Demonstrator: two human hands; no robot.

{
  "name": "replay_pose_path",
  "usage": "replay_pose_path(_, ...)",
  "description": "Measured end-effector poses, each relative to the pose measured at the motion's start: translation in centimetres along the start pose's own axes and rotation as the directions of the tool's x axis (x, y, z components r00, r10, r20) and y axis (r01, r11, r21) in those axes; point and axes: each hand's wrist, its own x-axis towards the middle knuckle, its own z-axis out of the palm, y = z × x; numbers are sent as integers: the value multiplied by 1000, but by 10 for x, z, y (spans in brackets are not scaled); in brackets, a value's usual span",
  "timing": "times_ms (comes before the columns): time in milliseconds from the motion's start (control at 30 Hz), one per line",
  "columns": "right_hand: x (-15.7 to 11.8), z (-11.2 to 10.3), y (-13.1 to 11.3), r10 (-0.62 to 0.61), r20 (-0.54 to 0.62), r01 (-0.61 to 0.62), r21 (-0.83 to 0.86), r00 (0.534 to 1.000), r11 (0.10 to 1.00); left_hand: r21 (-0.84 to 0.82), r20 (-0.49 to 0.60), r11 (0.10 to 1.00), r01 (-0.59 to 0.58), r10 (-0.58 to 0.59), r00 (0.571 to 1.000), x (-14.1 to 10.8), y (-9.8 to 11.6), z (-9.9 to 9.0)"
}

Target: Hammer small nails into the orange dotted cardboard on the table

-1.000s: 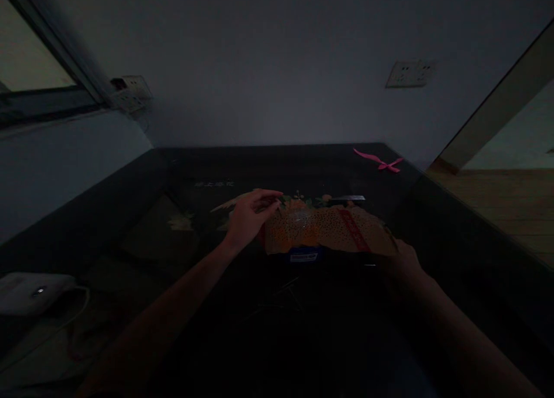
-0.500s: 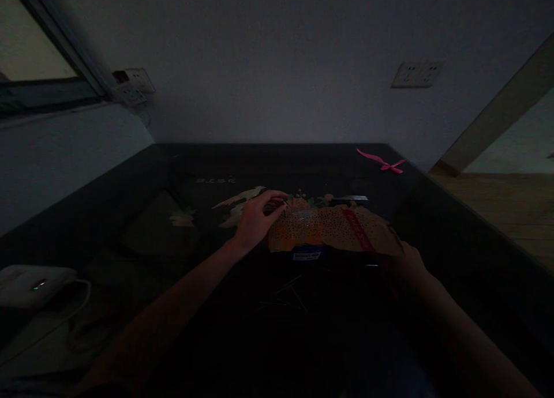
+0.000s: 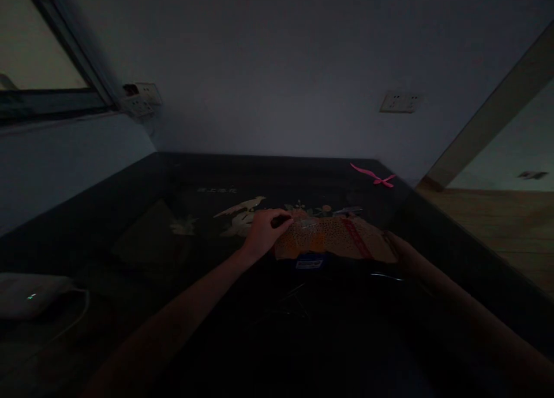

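Note:
A tan, dark-spotted wrapper or packet point(image 3: 333, 232) lies in front of me, with a red band and orange patches. A blue label point(image 3: 310, 262) shows at its lower edge. At the packet's upper left edge, my left hand point(image 3: 267, 229) has its thumb and forefinger pinched together on the edge. My right hand point(image 3: 402, 249) is against the packet's right end, dim and with its fingers mostly hidden, so its grip is unclear. Just behind the packet lies a shiny, flat metallic strip point(image 3: 348, 210), too dark to name.
The dark glossy tabletop point(image 3: 277, 173) bears a printed bird point(image 3: 242, 206) and flowers. A pink ribbon point(image 3: 377, 179) lies at the back right. A white device point(image 3: 30, 294) with a cable sits at the left. Thin shiny strands point(image 3: 294, 294) lie nearer me. Wall sockets point(image 3: 399, 102) are behind.
My left thumb and fingers, more apart before, have closed together at the packet's edge. The view has tilted up a little, so the table sits lower. The packet looks slightly flatter.

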Motion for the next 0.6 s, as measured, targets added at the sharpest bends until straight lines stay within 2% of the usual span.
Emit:
replay_pose_path(167, 10, -18, -8, 154, 72, -168, 302, 985, 938, -10, 8, 1000, 25, -25, 1000, -1, 4, -1)
replay_pose_path(300, 1, -44, -30, 187, 114, -219, 490, 976, 844, -24, 0, 999, 24, -24, 1000, -1, 3, -1)
replay_pose_path(433, -14, -69, -75, 181, 135, -226, 579, 974, 784, -44, -11, 999, 30, -31, 999, -2, 2, 0)
replay_pose_path(500, -23, -72, -104, 152, 239, -270, 606, 959, 748, -45, -15, 999, 31, -32, 999, -2, 0, 0)
replay_pose_path(600, -34, -66, -149, 66, 342, -266, 581, 937, 769, -30, -16, 999, 23, -24, 1000, -2, -2, 1)
